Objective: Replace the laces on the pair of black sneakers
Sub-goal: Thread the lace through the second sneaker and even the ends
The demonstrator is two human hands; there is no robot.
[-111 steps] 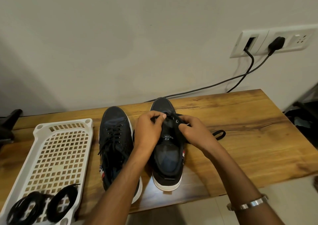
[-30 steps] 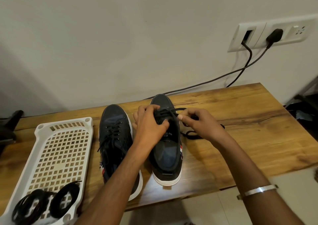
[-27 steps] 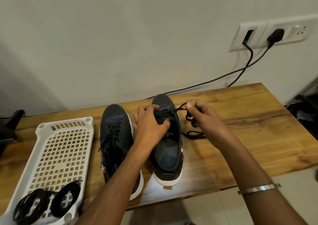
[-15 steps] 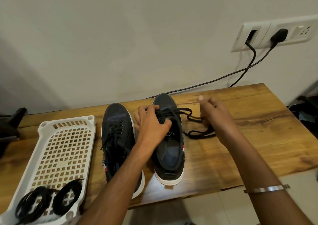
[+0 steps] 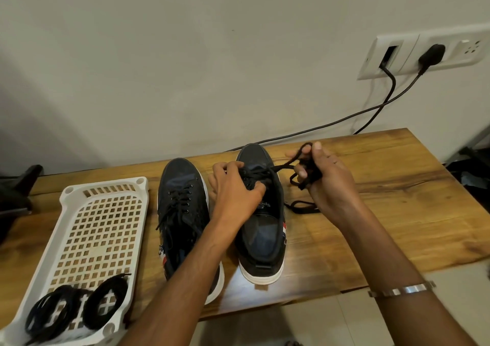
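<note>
1. Right hand now sits higher toward the table's far edge, drawing more lace out.
2. Its fingers clench bunched lace.
3. Left hand grips the right sneaker mid-table.

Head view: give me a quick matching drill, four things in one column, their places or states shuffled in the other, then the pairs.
Things:
1. left sneaker
2. right sneaker
3. coiled laces
4. lace

States:
A. in the near end of the white basket
B. fully laced, untouched
C. bunched in the right hand
D. held at the tongue by the left hand

Pairs: 1-B, 2-D, 3-A, 4-C
</note>
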